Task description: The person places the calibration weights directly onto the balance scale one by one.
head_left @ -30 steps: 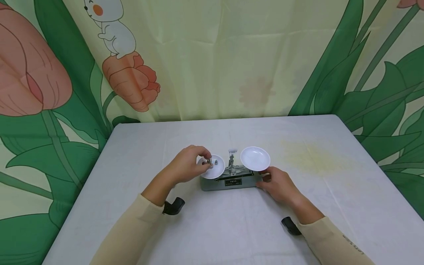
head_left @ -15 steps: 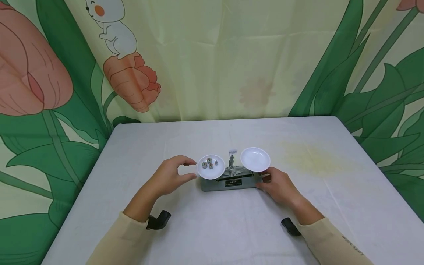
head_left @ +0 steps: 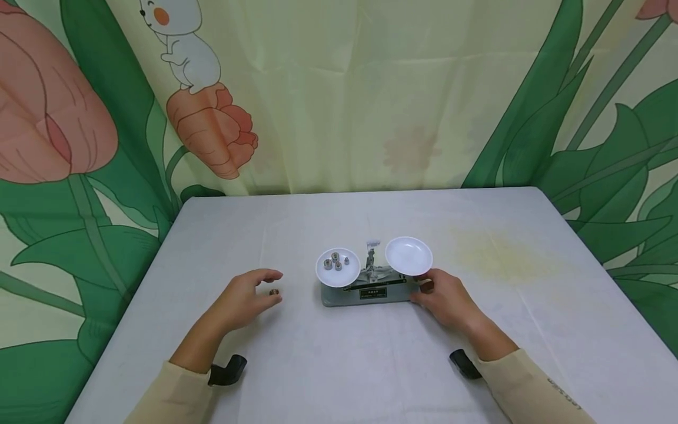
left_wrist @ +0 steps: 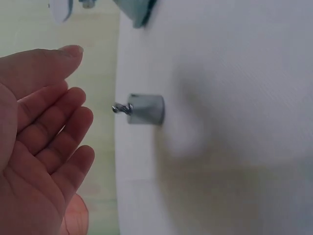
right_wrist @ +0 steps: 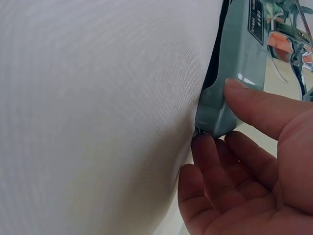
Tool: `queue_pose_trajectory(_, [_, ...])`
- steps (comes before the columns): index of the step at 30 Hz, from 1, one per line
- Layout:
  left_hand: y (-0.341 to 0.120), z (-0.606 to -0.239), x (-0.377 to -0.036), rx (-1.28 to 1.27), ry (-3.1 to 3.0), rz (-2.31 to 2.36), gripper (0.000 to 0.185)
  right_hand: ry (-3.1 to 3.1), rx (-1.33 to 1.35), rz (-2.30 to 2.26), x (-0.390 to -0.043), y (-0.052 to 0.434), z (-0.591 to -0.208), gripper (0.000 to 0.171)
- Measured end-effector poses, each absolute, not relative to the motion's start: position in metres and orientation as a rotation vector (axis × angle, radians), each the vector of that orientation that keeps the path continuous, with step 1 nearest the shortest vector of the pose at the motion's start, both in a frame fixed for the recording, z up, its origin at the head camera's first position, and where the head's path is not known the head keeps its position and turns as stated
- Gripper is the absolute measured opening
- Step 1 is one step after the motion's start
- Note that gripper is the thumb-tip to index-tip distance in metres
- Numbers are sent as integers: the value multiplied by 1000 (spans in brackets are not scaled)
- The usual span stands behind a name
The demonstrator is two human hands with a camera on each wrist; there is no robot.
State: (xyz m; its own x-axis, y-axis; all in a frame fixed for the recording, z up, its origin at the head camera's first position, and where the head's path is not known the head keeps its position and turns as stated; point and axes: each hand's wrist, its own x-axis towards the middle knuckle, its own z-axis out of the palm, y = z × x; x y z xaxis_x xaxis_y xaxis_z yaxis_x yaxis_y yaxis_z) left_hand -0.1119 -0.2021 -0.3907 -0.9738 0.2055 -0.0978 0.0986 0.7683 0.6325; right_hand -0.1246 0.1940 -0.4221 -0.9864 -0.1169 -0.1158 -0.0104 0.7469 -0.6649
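Note:
A grey-green balance scale (head_left: 371, 292) stands mid-table with two white pans. Several small metal weights (head_left: 335, 257) stand in its left pan (head_left: 323, 277); the right pan (head_left: 408, 255) sits slightly higher in the head view. My right hand (head_left: 442, 296) grips the right end of the base; in the right wrist view its thumb (right_wrist: 259, 105) lies on top and the fingers are beneath the end. Left of the scale, my left hand (head_left: 241, 301) is apart from everything, thumb and fingers spread. A single knobbed metal weight (left_wrist: 145, 108) stands on the table close to its fingertips, untouched.
A white cloth covers the table (head_left: 339, 365). Behind it hangs a printed curtain (head_left: 339, 118) with plants and a rabbit on a carrot. Black wrist cameras (head_left: 228, 371) are strapped under both wrists.
My left hand has let go of a weight in the left pan and moved left and toward me, to the lone weight on the table. My right hand stays at the base.

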Motion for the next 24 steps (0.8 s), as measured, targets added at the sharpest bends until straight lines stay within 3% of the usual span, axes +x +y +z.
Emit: queue_pose_trajectory(24, [-209, -421, -124, 135, 2799, 991, 25, 2795, -130, -1073, -123, 194, -419, 51])
